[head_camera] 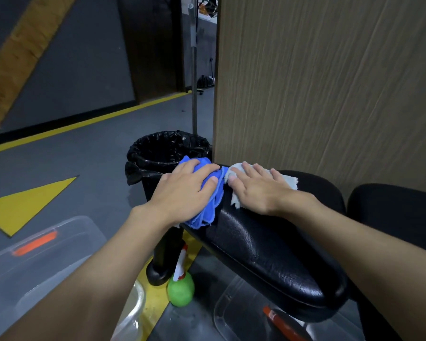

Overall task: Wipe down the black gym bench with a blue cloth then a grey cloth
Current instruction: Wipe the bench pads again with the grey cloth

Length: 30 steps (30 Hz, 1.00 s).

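The black gym bench [268,252] runs from lower right toward the middle, its padded top glossy and creased. My left hand [185,190] grips a bunched blue cloth [210,207] at the bench's far left edge. Beside it, my right hand [256,188] lies flat with fingers spread on a grey cloth [289,182], pressing it onto the bench top. The two cloths touch between my hands. Most of the grey cloth is hidden under my palm.
A bin with a black liner [167,151] stands just beyond the bench end. A wood-grain panel [330,82] rises right behind the bench. On the floor sit a green spray bottle [181,289], clear plastic tubs [42,267] and a lid [246,313]. Another black pad [396,212] lies at right.
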Motion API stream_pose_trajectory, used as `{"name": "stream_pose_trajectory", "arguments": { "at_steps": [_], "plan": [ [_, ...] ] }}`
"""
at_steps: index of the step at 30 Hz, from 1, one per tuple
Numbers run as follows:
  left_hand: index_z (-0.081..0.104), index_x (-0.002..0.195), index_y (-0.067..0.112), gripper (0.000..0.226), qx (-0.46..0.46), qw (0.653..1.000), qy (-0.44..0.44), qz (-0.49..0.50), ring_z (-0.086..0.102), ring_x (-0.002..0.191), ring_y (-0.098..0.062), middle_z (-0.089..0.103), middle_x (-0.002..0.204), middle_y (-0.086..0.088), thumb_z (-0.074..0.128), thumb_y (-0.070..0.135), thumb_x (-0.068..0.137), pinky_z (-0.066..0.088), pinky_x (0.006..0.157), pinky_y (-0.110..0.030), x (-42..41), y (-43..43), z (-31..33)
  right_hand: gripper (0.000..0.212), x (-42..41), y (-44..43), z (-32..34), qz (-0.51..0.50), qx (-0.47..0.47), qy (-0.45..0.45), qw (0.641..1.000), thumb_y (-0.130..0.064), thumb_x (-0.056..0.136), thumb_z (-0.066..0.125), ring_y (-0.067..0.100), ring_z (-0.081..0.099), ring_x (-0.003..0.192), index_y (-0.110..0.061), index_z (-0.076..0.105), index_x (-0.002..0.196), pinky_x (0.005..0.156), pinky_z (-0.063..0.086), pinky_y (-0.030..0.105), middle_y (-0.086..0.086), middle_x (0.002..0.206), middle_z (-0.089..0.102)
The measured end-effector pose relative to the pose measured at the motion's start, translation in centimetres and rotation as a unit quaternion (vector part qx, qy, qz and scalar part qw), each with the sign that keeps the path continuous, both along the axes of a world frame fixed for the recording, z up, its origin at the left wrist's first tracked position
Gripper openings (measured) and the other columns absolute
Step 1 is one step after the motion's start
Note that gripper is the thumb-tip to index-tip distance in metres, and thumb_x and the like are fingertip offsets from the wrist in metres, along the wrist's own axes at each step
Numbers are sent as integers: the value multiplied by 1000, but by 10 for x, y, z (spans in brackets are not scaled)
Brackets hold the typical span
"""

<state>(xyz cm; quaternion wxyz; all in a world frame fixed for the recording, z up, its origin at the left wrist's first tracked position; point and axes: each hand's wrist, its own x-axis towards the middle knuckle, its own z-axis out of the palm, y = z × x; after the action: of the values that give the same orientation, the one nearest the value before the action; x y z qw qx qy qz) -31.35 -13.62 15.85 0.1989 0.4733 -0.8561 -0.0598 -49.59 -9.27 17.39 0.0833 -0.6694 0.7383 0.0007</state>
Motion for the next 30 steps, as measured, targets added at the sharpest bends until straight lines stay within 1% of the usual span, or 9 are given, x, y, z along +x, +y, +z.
{"name": "stream_pose_trajectory", "arguments": {
  "at_steps": [5, 10, 13, 15, 17, 18, 21, 26, 30],
  "plan": [
    [33, 142, 47, 45, 5, 1000, -2, 3, 17, 144, -10, 30, 154, 7, 23, 50, 98, 24, 111, -45, -1, 1, 0, 62, 1, -21, -1, -36, 9, 8, 999, -50, 100, 3, 22, -4, 152, -29, 4, 158, 120, -5, 50, -1, 167, -1],
    [36, 140, 44, 45, 12, 1000, 3, 8, 22, 142, -11, 33, 151, 9, 22, 49, 97, 28, 109, -46, -2, 0, 2, 69, 34, 25, -8, -17, -8, 39, 999, -53, 99, 8, 29, -12, 151, -16, -1, 157, 119, -8, 53, 10, 165, -10],
    [37, 138, 38, 42, 22, 1000, -4, 0, 28, 138, -12, 37, 147, 10, 24, 46, 98, 28, 108, -48, -1, 2, 5, 89, 49, 66, -14, 47, -44, 70, 995, -61, 82, -13, 32, -12, 150, -13, -3, 157, 119, -6, 56, 13, 165, -11],
    [42, 122, 30, 29, 6, 1000, 6, -4, 35, 130, -12, 45, 133, 10, 29, 39, 97, 25, 108, -50, -2, 5, 7, 100, 48, 79, -14, 73, -47, 65, 994, -59, 69, -22, 29, -13, 151, -16, -2, 157, 119, -6, 55, 11, 165, -11],
    [44, 105, 28, 17, -29, 999, 25, -1, 39, 122, -11, 47, 121, 12, 31, 34, 96, 25, 104, -48, -6, 7, 9, 95, 40, 76, -10, 75, -43, 52, 995, -57, 73, -21, 25, -13, 151, -19, -2, 157, 120, -5, 52, 7, 165, -11],
    [46, 102, 29, 18, -33, 999, 37, -1, 42, 118, -11, 48, 118, 14, 30, 34, 96, 27, 101, -45, -8, 7, 11, 84, 35, 70, -8, 69, -41, 47, 996, -56, 82, -15, 23, -12, 151, -21, -1, 157, 120, -5, 51, 5, 166, -10],
    [53, 114, 36, 37, -21, 999, 50, 5, 41, 123, -9, 49, 126, 16, 20, 42, 98, 25, 103, -45, -12, 10, 6, 59, 14, 37, -5, 36, -33, 26, 998, -48, 102, 8, 19, -8, 152, -29, 3, 158, 121, -5, 48, 1, 166, -6],
    [47, 130, 42, 53, -78, 997, -10, 23, 29, 138, -13, 36, 150, 9, 19, 59, 88, 20, 109, -48, -12, 14, -6, 59, -15, -13, -4, -31, -20, 14, 999, -52, 99, 10, 21, 2, 152, -38, 8, 156, 121, -1, 49, -3, 166, 7],
    [47, 129, 45, 53, -72, 997, -19, 31, 27, 139, -15, 32, 153, 7, 20, 62, 87, 20, 109, -52, -14, 14, -7, 58, -8, -1, -5, -33, -16, 20, 999, -51, 98, 7, 24, -1, 152, -40, 6, 155, 120, -2, 52, -1, 166, 5]
  ]
}}
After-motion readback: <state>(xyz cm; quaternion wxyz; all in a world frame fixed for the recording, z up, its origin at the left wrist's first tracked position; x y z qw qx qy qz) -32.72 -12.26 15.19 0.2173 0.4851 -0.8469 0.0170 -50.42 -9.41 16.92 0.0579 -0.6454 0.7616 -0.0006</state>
